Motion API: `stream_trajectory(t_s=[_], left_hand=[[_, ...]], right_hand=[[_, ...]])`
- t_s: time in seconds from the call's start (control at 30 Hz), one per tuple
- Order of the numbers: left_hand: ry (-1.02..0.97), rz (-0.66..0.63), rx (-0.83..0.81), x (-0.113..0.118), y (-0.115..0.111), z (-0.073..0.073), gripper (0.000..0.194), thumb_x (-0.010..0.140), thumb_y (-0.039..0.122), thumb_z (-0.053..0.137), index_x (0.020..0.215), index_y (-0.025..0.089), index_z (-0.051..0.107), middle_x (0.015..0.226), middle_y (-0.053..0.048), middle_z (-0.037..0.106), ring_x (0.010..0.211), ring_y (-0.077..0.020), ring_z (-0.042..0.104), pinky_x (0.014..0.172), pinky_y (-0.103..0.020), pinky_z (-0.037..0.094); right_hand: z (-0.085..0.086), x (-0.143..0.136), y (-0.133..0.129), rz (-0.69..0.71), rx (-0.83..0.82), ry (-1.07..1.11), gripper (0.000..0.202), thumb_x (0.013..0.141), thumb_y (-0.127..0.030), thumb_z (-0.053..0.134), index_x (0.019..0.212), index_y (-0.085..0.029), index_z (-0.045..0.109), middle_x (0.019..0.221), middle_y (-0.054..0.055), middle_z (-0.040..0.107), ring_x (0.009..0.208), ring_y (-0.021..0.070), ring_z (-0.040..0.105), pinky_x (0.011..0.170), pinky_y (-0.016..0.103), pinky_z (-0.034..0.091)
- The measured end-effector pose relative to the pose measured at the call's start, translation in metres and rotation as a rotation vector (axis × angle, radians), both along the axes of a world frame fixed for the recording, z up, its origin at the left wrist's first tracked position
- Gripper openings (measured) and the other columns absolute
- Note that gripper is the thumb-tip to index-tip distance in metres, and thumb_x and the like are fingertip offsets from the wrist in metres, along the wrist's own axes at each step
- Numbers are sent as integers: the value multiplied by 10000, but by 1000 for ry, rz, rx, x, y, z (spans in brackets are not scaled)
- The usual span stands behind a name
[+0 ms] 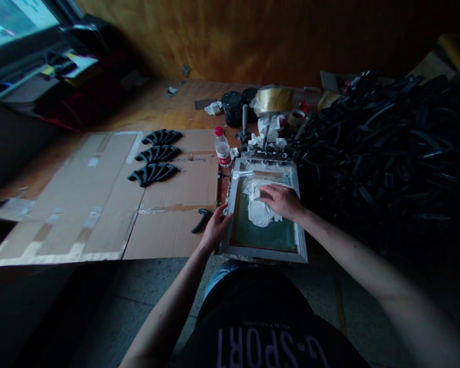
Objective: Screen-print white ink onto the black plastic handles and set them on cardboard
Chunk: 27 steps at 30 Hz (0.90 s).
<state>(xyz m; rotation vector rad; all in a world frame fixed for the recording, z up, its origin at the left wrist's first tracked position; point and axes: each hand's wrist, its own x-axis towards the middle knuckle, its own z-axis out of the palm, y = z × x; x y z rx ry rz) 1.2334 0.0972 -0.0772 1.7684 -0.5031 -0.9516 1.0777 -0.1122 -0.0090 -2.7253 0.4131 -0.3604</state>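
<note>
See right hand (279, 200) with fingers curled at white paste (259, 214) on framed screen (260, 239), cannot tell grip; left hand (215, 225) part-open at screen's left rim. Note three rows of black parts (158, 153) laid out left; judge heap (383, 163) at right outstanding.

A workshop, shown by a framed screen (260, 239) and, apparently, heaped black parts (387, 153).
</note>
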Motion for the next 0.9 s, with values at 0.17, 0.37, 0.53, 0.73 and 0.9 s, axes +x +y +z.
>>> stream_trajectory(t_s=[0.17,0.37,0.53,0.73,0.9], left_hand=[[-32,21,-105,4,-5,70,563,834,577,584,1248,197,621,826,-21,679,684,-134,603,574,-210,457],[-58,116,-567,17,-58,143,440,893,570,514,1031,178,656,913,-48,658,812,-145,637,627,-224,516],[27,183,-661,20,-90,157,442,911,582,463,1071,192,596,876,-55,669,813,-155,679,619,-228,539],[404,-74,-113,-63,-43,84,649,803,698,537,1147,151,592,947,-141,710,735,-204,682,552,-267,535],[392,16,33,-72,-10,31,664,855,721,366,1074,137,591,885,-121,683,686,-191,637,558,-268,484]], right_hand=[[33,16,-83,-311,11,-140,588,834,-332,681,1387,-244,498,1081,62,652,938,212,618,871,365,499],[-24,-55,-123,-619,201,-217,344,931,-435,453,1032,-176,655,858,48,662,807,201,612,791,370,512],[-77,-47,-28,-356,118,158,250,853,-407,640,829,-158,631,972,117,655,937,230,605,862,336,472],[-50,-18,49,-459,142,153,144,959,-269,485,968,-147,561,885,119,654,837,233,609,738,325,461],[-33,-26,77,-63,243,-72,127,956,-194,467,888,-204,573,970,64,658,966,185,601,860,291,454]])
